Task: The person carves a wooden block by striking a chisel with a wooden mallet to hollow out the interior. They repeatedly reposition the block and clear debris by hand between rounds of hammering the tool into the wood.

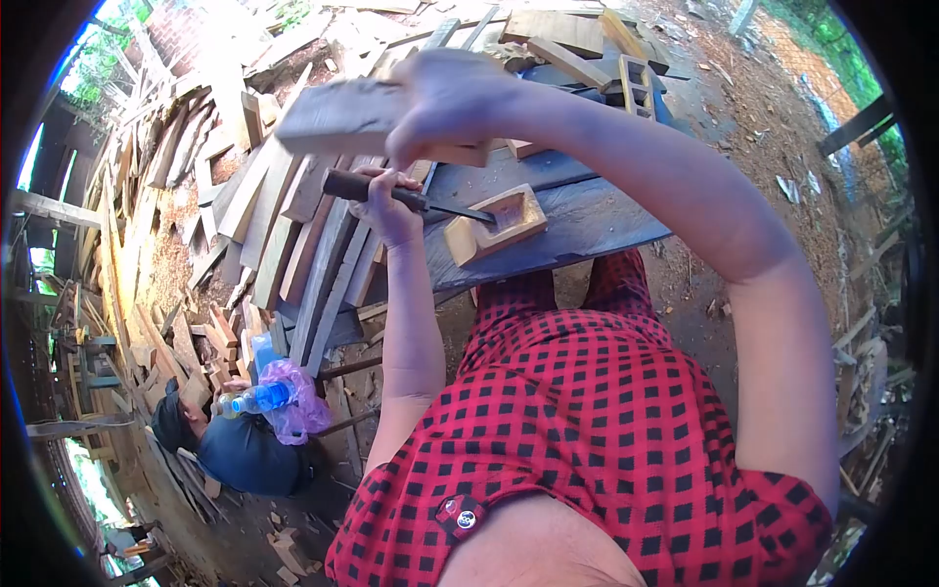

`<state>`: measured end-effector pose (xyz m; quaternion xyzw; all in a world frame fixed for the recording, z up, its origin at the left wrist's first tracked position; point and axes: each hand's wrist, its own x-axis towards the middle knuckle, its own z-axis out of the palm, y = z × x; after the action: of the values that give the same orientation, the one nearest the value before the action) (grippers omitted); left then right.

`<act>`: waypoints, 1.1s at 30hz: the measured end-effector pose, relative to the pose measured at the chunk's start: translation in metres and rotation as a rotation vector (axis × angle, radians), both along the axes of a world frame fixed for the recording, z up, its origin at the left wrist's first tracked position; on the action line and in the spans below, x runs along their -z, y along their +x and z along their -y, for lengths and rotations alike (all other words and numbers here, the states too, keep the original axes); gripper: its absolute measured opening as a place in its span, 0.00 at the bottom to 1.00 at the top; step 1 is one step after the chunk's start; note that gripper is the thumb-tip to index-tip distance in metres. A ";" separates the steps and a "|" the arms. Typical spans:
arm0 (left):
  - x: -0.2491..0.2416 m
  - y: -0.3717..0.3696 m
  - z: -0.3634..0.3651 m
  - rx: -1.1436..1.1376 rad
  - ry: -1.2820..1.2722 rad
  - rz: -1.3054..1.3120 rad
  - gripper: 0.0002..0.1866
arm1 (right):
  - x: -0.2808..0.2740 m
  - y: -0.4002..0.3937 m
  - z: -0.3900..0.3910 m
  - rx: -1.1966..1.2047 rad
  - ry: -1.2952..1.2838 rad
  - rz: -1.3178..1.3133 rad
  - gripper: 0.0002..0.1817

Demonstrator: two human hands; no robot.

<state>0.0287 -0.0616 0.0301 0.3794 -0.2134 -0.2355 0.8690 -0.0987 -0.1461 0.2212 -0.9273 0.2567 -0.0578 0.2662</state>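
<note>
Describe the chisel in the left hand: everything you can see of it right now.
The chisel has a dark, rounded wooden-looking handle and a slim dark metal blade. It lies nearly level, handle to the left, blade pointing right and slightly down. The left hand grips it around the handle's front part. Its tip sits in the hollowed recess of a pale wooden block on the dark workbench top. The right hand holds a wooden mallet block raised above it.

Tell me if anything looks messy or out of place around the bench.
Offcuts lie strewn in loose heaps left of the workbench. A plastic bottle lies among them beside a pink bag. Otherwise nothing stands out.
</note>
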 end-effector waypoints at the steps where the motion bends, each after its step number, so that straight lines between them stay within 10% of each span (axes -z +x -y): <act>1: -0.003 -0.003 -0.001 -0.003 -0.001 -0.002 0.08 | 0.009 -0.016 0.003 0.040 0.055 0.154 0.37; 4: -0.011 -0.009 -0.007 -0.041 0.078 0.042 0.07 | 0.060 -0.076 0.005 0.169 0.037 0.475 0.39; 14: -0.016 -0.021 -0.014 0.039 -0.028 -0.127 0.11 | 0.228 -0.158 -0.047 0.652 0.402 0.370 0.44; 29: -0.021 -0.027 -0.012 -0.135 0.094 -0.323 0.10 | 0.222 -0.157 -0.036 0.688 0.582 0.338 0.43; 33: -0.030 -0.060 -0.029 -0.028 -0.042 0.153 0.10 | 0.223 -0.157 -0.035 0.695 0.524 0.294 0.45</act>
<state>-0.0317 -0.0330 0.0599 0.3809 -0.2787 -0.1890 0.8611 -0.2554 -0.1111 -0.0018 -0.6695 0.5179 -0.2078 0.4902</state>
